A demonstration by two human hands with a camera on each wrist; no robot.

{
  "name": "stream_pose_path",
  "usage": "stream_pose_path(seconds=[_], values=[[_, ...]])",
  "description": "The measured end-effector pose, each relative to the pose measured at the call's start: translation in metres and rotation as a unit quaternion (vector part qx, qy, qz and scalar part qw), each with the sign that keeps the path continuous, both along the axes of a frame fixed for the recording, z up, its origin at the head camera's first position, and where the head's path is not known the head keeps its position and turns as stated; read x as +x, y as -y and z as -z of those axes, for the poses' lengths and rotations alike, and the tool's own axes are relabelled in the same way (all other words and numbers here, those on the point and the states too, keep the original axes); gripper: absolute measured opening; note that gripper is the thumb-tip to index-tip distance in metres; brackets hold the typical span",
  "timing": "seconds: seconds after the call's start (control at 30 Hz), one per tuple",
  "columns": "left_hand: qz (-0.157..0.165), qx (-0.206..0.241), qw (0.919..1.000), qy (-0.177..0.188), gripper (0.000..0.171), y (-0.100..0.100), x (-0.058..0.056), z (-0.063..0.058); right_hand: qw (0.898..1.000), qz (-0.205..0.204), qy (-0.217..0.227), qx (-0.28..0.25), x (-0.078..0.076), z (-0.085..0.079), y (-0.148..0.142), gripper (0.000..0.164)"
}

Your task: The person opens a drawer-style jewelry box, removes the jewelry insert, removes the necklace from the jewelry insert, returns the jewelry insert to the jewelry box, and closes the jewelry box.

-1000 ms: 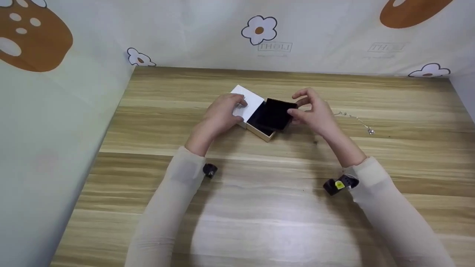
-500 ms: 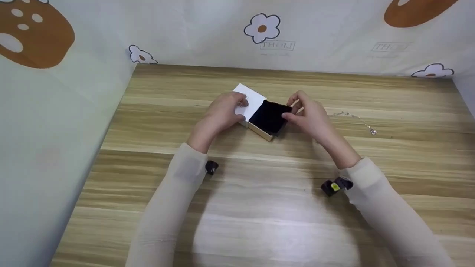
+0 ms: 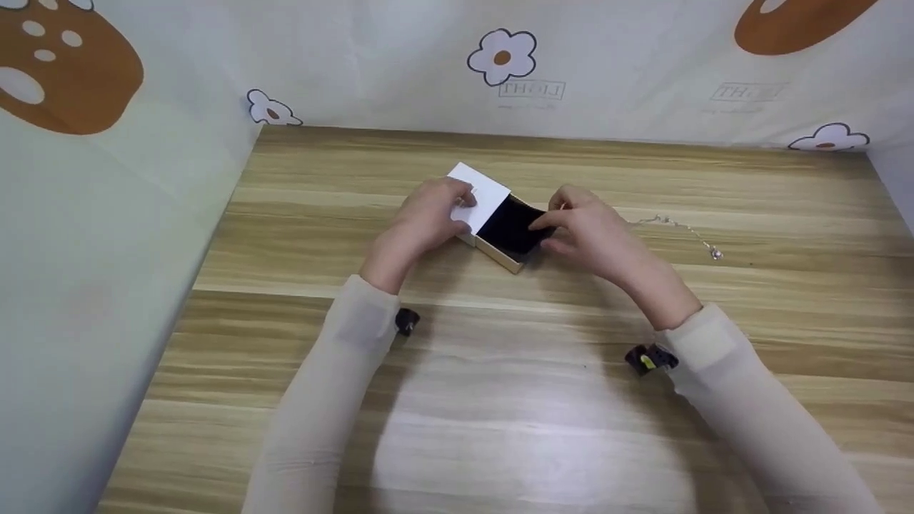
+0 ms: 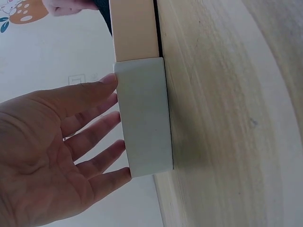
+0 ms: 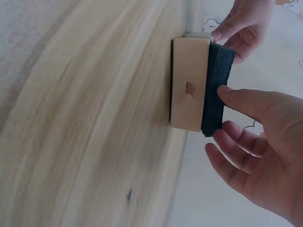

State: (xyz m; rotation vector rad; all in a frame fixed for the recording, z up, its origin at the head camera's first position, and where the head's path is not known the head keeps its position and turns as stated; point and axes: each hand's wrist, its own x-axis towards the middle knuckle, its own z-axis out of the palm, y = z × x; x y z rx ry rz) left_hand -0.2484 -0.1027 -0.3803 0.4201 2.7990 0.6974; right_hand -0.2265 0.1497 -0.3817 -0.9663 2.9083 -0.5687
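A small slide-out jewellery box lies on the table with its white sleeve to the left. Its tan drawer is pulled out to the right. My left hand rests on the sleeve, its spread fingertips touching the top face in the left wrist view. A black pad sits over the drawer, slightly raised along one side in the right wrist view. My right hand pinches the pad's right edge between thumb and fingers. The fingers partly cover the pad's right corner in the head view.
A thin silver chain with a small charm lies on the wooden table to the right, partly behind the right hand. A printed cloth hangs behind the table's far edge. Each wrist wears a black camera strap.
My right hand has moved left and lowered the black pad from a tilted position into the drawer's opening. Its fingers have shifted on the pad's edge. The left hand stays on the sleeve.
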Motion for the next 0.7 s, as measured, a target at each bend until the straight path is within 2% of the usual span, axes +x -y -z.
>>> stream_pose_path(seconds=[0.2, 0.53, 0.7], values=[[-0.001, -0.002, 1.0000, 0.000, 0.035, 0.000, 0.000, 0.001, 0.998, -0.035, -0.055, 0.006, -0.005, 0.006, 0.007, 0.024], [0.007, -0.004, 0.9999, -0.011, 0.032, 0.000, 0.000, 0.000, 0.997, -0.052, -0.062, -0.002, -0.006, 0.015, 0.015, 0.015], [0.007, -0.004, 0.9999, -0.011, 0.033, 0.000, -0.001, 0.000, 0.996, -0.062, -0.057, -0.005, -0.006, 0.018, 0.016, 0.019]])
